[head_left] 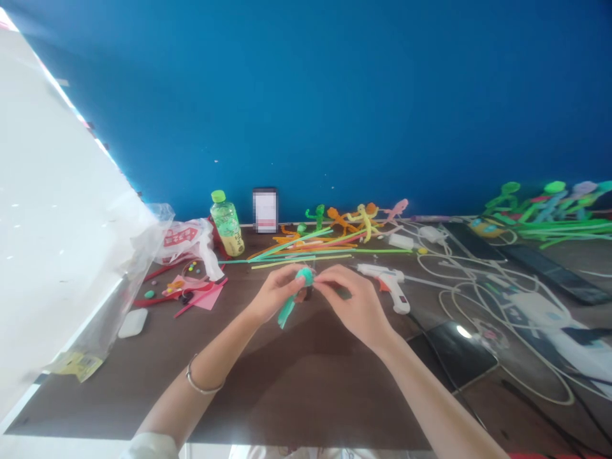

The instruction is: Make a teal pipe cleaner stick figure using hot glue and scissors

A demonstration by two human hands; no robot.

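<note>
The left hand pinched a teal ball, already rounded but with strips loose below, while the right hand had fingertips together beside it, any hold unclear.

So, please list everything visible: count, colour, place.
Fuzzy piece: one, teal, centre
Pipe cleaners: many, mixed, rear
Pipe-cleaner figures: several, mixed, rear
Glue gun: one, white, right
Bottle: one, green, rear
Phone: one, dark-edged, rear
Plastic bags: two, white/clear, left
Case: one, white, left
Paper: some, pink, left
Balls: several, mixed, left
Flat devices: several, black, right
Cables: several, mixed, right
Table: one, brown, below
Wall: one, blue, rear
Left hand, right hand: two, bare, centre
</note>
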